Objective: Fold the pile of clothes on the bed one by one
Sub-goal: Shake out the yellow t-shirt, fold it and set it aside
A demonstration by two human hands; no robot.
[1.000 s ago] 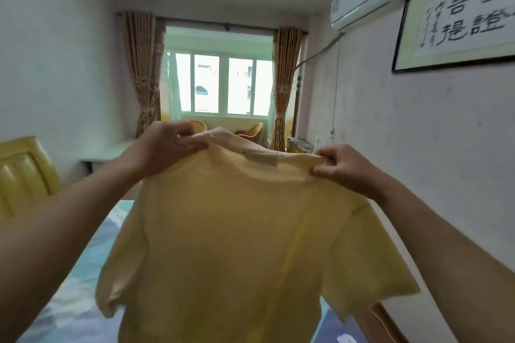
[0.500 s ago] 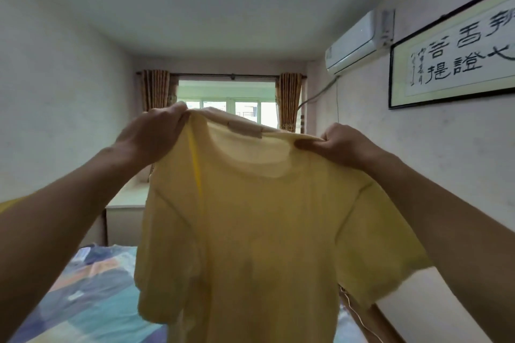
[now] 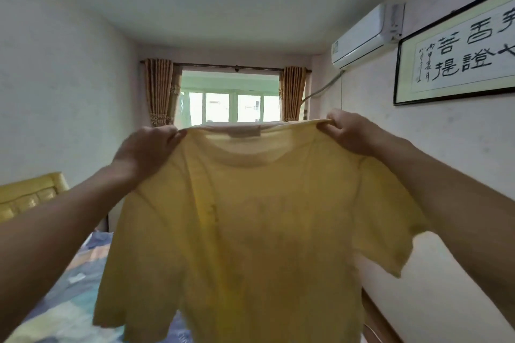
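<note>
Head view: our left hand point(image 3: 145, 147) and right hand point(image 3: 348, 131) pinch a thin yellow cotton T-shirt point(image 3: 250, 231) at its shoulders, unfolded; we judge folding not yet begun.

One yellow T-shirt point(image 3: 250, 231), two hands, two curtains, one air conditioner point(image 3: 365, 39), one framed calligraphy point(image 3: 457, 61).

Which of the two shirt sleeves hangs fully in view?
The sleeve under the right hand, on the framed-calligraphy side. The left arm hides part of the other sleeve.
</note>
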